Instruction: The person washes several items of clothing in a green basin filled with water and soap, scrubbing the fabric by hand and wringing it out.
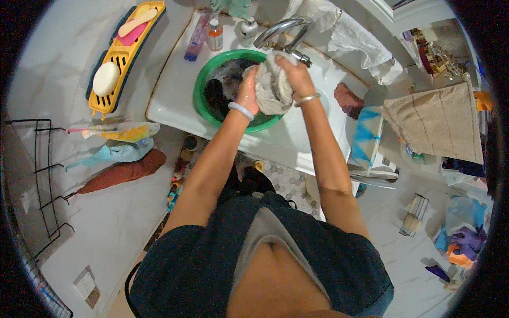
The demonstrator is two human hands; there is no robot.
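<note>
My left hand (248, 94) and my right hand (298, 78) grip a bunched, wet-looking light grey cloth (272, 88) from its two sides. They hold it over the right part of a green plastic basin (200, 85), just below the faucet (280, 28). Inside the basin, dark fabric (215, 95) lies in sudsy water (229, 77). Part of the basin's right side is hidden behind the cloth and my hands. The basin rests on a white ceramic sink (169, 97). A pale bangle circles my left wrist, and a metal-looking one my right.
Behind the basin stand an orange bottle (215, 35), a pump bottle (248, 31) and a purple tube (197, 37). A yellow soap rack (119, 55) with white soap (106, 79) hangs at left, above a black hook rack (49, 167). A reddish cloth (348, 100) lies at the sink's right.
</note>
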